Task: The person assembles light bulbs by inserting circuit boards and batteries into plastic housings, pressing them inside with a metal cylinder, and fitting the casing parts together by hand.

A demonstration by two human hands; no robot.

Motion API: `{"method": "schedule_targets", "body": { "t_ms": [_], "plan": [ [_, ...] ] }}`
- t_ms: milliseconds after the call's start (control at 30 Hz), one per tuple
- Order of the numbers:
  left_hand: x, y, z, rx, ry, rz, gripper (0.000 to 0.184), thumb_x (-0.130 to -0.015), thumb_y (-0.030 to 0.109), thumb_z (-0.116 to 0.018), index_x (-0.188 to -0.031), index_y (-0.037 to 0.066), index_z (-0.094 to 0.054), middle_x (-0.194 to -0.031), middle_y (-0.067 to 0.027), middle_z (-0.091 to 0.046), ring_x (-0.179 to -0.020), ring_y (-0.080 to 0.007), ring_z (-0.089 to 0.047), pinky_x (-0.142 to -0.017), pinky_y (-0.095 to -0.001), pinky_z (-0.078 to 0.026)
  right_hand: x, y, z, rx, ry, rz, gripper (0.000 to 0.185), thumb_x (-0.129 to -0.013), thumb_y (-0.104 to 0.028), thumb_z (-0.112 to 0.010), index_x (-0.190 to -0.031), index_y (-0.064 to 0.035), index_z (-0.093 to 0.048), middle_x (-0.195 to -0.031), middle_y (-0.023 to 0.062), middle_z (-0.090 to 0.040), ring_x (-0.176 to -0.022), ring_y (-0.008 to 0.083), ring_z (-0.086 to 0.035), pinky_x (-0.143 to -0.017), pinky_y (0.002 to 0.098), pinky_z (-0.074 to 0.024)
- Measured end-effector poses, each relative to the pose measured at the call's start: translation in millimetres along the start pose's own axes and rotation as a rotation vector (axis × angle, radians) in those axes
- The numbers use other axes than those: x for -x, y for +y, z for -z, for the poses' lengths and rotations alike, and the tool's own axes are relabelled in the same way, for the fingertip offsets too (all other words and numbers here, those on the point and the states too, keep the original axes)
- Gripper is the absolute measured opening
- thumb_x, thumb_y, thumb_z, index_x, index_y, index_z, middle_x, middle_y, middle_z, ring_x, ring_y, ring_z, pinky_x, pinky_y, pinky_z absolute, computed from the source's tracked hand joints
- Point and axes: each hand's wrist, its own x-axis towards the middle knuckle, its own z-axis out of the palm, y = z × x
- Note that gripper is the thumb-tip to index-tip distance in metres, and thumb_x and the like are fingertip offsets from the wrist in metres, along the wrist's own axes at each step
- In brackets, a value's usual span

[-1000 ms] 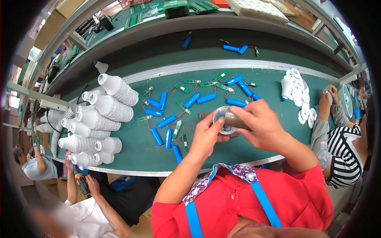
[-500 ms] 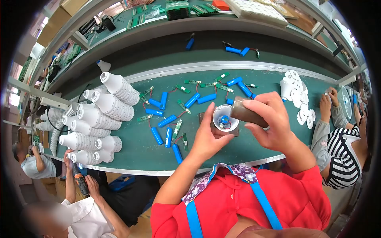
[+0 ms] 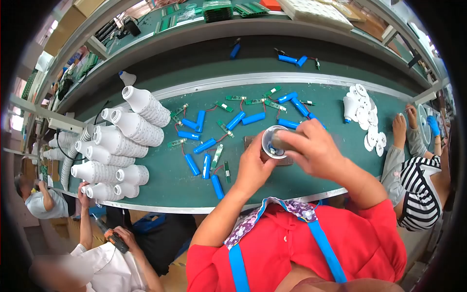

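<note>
My left hand (image 3: 255,164) is wrapped round a white plastic bulb housing (image 3: 266,144), whose open mouth faces up. Inside the housing something metallic and blue shows, partly hidden. My right hand (image 3: 314,148) grips a brown cylinder (image 3: 283,139), now blurred and mostly covered by the fingers; its end is at the housing's mouth, and I cannot tell how deep it reaches. Beneath the housing lies a flat brown block (image 3: 288,161). Left of my hands are several blue battery cells (image 3: 217,187) wired to small green circuit boards (image 3: 227,172).
Stacks of white bulb housings (image 3: 141,108) stand at the left. White discs (image 3: 362,114) lie at the right beside a single housing (image 3: 349,108). A shelf edge (image 3: 214,39) runs across the back. A co-worker at lower left holds a power screwdriver (image 3: 113,237); another person's hands (image 3: 404,126) are at right.
The brown cylinder in my right hand has moved left and tilted into the housing's mouth. My left hand still holds the housing. The co-worker's screwdriver has moved down and away from the stacked housings.
</note>
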Motion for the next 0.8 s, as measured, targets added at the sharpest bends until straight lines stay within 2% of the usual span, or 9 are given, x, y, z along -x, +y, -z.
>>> {"method": "schedule_targets", "body": {
  "t_ms": [133, 233, 267, 367, 467, 567, 633, 767, 800],
  "plan": [
    [-2.1, 1.0, -1.1, 0.020, 0.029, -0.002, 0.058, -0.073, -0.003, -0.066, -0.125, 0.003, -0.042, -0.113, -0.0075, -0.054, -0.101, -0.0148, -0.055, -0.085, -0.0282, -0.048, -4.8, -3.1, 11.7, -0.095, 0.201, -0.061, 0.045, -0.062, -0.008, -0.072, -0.104, -0.0155, -0.060, -0.081, 0.0099, -0.050, -0.078, 0.0289, -0.049, -0.067, 0.0376, -0.0414],
    [-2.8, 2.8, -1.2, 0.046, 0.030, 0.022, 0.056, -0.073, -0.003, -0.067, -0.124, 0.003, -0.043, -0.112, -0.0073, -0.056, -0.100, -0.0143, -0.056, -0.085, -0.0280, -0.048, -0.4, -3.1, 8.0, -0.062, 0.197, -0.040, 0.042, -0.063, -0.009, -0.072, -0.103, -0.0155, -0.060, -0.081, 0.0100, -0.050, -0.078, 0.0291, -0.049, -0.067, 0.0367, -0.0409],
    [-2.7, 3.5, -1.8, 0.047, 0.026, 0.027, 0.056, -0.073, -0.002, -0.067, -0.123, 0.003, -0.044, -0.112, -0.0073, -0.056, -0.100, -0.0140, -0.056, -0.085, -0.0279, -0.048, 0.7, 0.5, 1.5, 0.002, 0.054, -0.008, 0.042, -0.064, -0.010, -0.072, -0.104, -0.0139, -0.060, -0.082, 0.0098, -0.051, -0.077, 0.0293, -0.050, -0.069, 0.0366, -0.0410],
    [-4.1, 5.5, -3.4, -0.045, 0.101, -0.074, 0.052, -0.067, 0.002, -0.068, -0.116, 0.005, -0.051, -0.099, -0.0102, -0.061, -0.078, -0.0187, -0.062, -0.067, -0.0293, -0.049, 5.8, 6.0, -4.7, -0.060, 0.032, -0.092, 0.042, -0.065, -0.012, -0.072, -0.105, -0.0133, -0.059, -0.080, 0.0096, -0.050, -0.076, 0.0292, -0.050, -0.070, 0.0372, -0.0409],
    [-4.7, 0.3, 2.2, -0.317, 0.098, -0.116, 0.049, -0.066, 0.004, -0.069, -0.112, 0.004, -0.054, -0.099, -0.0118, -0.060, -0.082, -0.0238, -0.061, -0.070, -0.0311, -0.048, 15.2, 5.5, 14.9, -0.292, 0.234, -0.215, 0.038, -0.073, -0.009, -0.065, -0.110, -0.0098, -0.056, -0.086, 0.0104, -0.055, -0.081, 0.0248, -0.053, -0.074, 0.0339, -0.0421],
    [-9.2, -6.8, 6.8, -0.492, 0.132, -0.353, 0.047, -0.065, 0.006, -0.070, -0.110, 0.003, -0.055, -0.101, -0.0140, -0.059, -0.088, -0.0290, -0.058, -0.074, -0.0328, -0.047, 44.9, 13.2, 18.3, -0.525, 0.349, -0.387, 0.036, -0.077, -0.008, -0.058, -0.113, -0.0064, -0.054, -0.093, 0.0109, -0.056, -0.085, 0.0221, -0.055, -0.076, 0.0305, -0.0423],
    [-8.0, -17.8, 4.6, -0.351, 0.132, -0.293, 0.046, -0.065, 0.006, -0.070, -0.109, 0.002, -0.055, -0.101, -0.0139, -0.059, -0.090, -0.0285, -0.058, -0.077, -0.0326, -0.046, 71.7, 26.4, 1.3, -0.653, 0.377, -0.510, 0.037, -0.077, -0.009, -0.059, -0.113, -0.0063, -0.054, -0.093, 0.0107, -0.056, -0.084, 0.0220, -0.055, -0.077, 0.0304, -0.0422],
    [-1.9, -26.4, -7.7, -0.091, 0.199, -0.198, 0.045, -0.066, 0.004, -0.069, -0.108, 0.001, -0.055, -0.101, -0.0124, -0.059, -0.092, -0.0257, -0.058, -0.080, -0.0320, -0.045, 126.6, 47.8, -49.1, -0.229, 0.100, -0.435, 0.040, -0.074, -0.013, -0.064, -0.113, -0.0086, -0.055, -0.092, 0.0122, -0.055, -0.084, 0.0281, -0.053, -0.075, 0.0364, -0.0430],
    [-0.9, -19.5, -7.7, -0.196, 0.205, -0.240, 0.041, -0.069, 0.004, -0.069, -0.107, -0.001, -0.055, -0.100, -0.0111, -0.060, -0.092, -0.0214, -0.058, -0.080, -0.0306, -0.045, 133.5, 47.8, -57.9, -0.206, 0.090, -0.402, 0.042, -0.072, -0.014, -0.066, -0.112, -0.0091, -0.055, -0.092, 0.0121, -0.055, -0.084, 0.0289, -0.052, -0.075, 0.0372, -0.0429]
  ]
}}
